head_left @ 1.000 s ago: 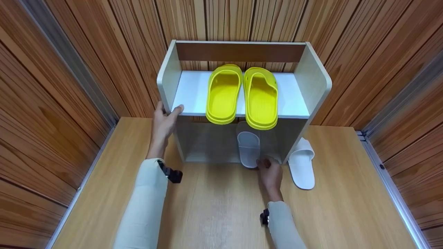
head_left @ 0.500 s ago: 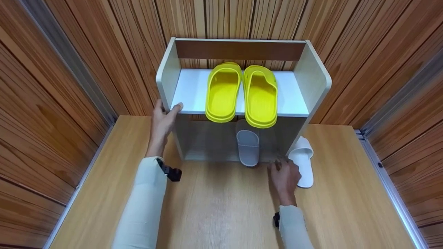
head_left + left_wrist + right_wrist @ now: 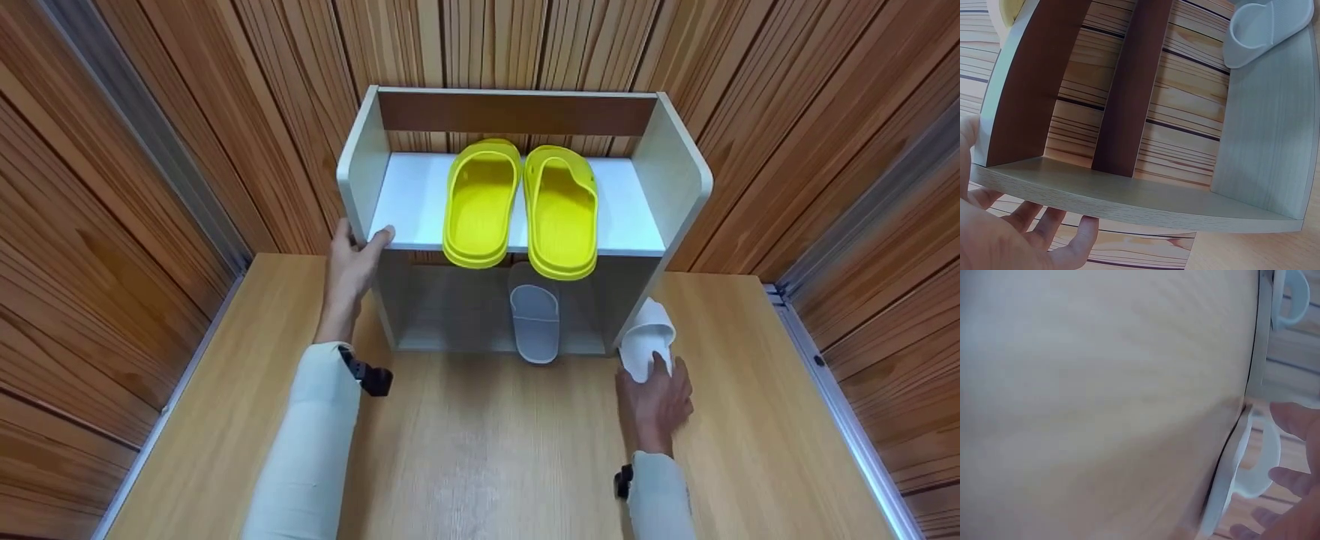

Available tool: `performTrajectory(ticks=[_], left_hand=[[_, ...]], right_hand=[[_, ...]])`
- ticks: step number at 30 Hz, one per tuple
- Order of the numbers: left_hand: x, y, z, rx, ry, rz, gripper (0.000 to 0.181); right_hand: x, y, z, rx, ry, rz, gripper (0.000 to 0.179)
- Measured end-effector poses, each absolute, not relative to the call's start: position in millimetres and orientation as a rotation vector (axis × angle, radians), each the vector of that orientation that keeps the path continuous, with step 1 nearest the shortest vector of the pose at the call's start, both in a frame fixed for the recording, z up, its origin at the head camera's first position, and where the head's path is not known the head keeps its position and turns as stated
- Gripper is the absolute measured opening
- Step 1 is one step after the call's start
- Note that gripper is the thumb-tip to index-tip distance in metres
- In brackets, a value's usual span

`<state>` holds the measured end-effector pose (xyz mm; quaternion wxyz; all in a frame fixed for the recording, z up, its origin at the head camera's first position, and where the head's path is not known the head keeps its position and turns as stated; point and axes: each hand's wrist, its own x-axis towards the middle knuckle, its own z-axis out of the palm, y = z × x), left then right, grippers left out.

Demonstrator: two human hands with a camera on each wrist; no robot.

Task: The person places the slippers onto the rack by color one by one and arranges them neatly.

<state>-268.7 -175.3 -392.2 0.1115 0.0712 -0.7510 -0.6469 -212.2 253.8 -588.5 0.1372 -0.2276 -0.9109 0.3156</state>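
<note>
My left hand grips the left side of a small white shoe rack, the thumb on the upper shelf's front edge. In the left wrist view, its fingers lie along the outside of the side panel. My right hand is over the heel end of a white slipper on the floor, right of the rack. The right wrist view shows its fingers spread beside that slipper's strap. The matching slipper stands on the lower shelf, its heel at the front edge.
Two yellow clogs stand side by side on the upper shelf, heels over its front edge. A wood-panelled wall rises behind the rack, with side walls left and right. Metal strips edge the wooden floor.
My right hand has moved right, from beside the slipper on the lower shelf, past the rack's right side, to the slipper on the floor. The left hand keeps its grip on the rack.
</note>
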Motion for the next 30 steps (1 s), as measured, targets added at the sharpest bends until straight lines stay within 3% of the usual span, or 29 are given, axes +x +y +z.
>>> performTrajectory(ticks=[14, 22, 30], left_hand=[[-268, -176, -393, 0.238, -2.229, -1.894, 0.068], [-269, -175, -392, 0.231, -2.219, -1.903, 0.068], [-266, -175, -390, 0.195, -2.207, -1.925, 0.068]], right_hand=[[-204, 271, -596, -0.754, -2.570, 1.102, 0.070], [-201, 278, -593, -0.820, -2.548, 1.215, 0.084], [-201, 303, -585, -0.828, -2.525, 1.383, 0.063]])
